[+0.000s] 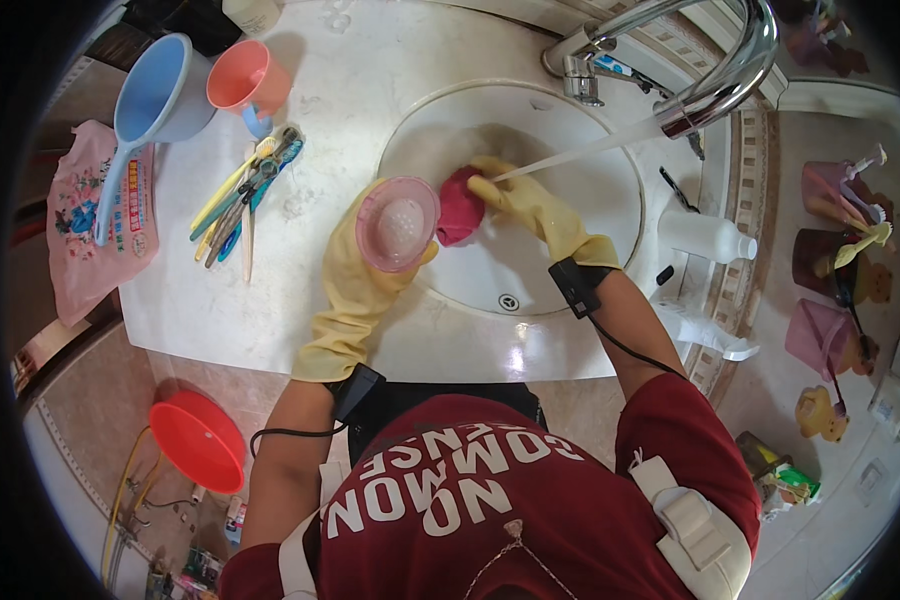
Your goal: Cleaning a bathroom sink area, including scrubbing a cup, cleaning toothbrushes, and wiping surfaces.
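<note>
Both hands wear long yellow rubber gloves. My left hand grips a pink cup by its side at the near left rim of the sink. The cup's open mouth faces up, and pale dots show at its bottom. Over the white oval basin, my right hand holds a wet-looking crimson cloth close beside the cup. A stream of water runs from the chrome faucet onto the right glove and cloth.
Several toothbrushes lie on the white counter at left. Behind them stand a coral mug and a blue dipper, near a pink plastic bag. A white bottle is right of the sink. A red basin sits below left.
</note>
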Demonstrator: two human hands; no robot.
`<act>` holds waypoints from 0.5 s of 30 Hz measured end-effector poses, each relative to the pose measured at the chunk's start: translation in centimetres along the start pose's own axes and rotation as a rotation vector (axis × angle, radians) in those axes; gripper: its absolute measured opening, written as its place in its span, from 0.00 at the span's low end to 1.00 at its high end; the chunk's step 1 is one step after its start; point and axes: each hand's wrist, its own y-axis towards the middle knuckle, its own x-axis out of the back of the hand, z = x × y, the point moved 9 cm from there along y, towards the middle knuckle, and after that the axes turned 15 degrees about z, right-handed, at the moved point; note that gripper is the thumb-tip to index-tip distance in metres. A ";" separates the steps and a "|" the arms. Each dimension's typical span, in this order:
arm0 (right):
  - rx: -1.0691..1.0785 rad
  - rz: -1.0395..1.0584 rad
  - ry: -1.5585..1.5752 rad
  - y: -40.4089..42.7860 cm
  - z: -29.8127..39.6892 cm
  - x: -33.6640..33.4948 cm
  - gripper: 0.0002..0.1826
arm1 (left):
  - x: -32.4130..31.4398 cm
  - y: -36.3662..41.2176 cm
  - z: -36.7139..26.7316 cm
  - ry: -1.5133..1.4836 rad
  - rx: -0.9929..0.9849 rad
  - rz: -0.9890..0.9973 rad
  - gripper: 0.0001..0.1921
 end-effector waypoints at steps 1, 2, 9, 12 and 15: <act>-0.002 -0.005 -0.001 0.6 -1.8 1.1 0.23 | -0.1 0.2 -0.4 -0.008 -0.008 -0.002 0.33; 0.088 -0.295 -0.313 0.9 -3.1 4.7 0.24 | -0.2 0.5 -0.8 -0.017 -0.018 -0.001 0.34; 0.445 -0.245 -0.662 1.9 -1.5 0.1 0.16 | -0.2 -0.1 0.2 0.028 -0.007 -0.001 0.34; 0.088 -0.153 -0.543 2.1 -4.9 0.4 0.14 | -0.5 0.2 0.0 0.034 -0.020 0.002 0.34; -0.072 -0.139 -0.153 0.6 -6.4 2.5 0.11 | -0.3 0.2 -0.4 0.017 -0.015 -0.012 0.34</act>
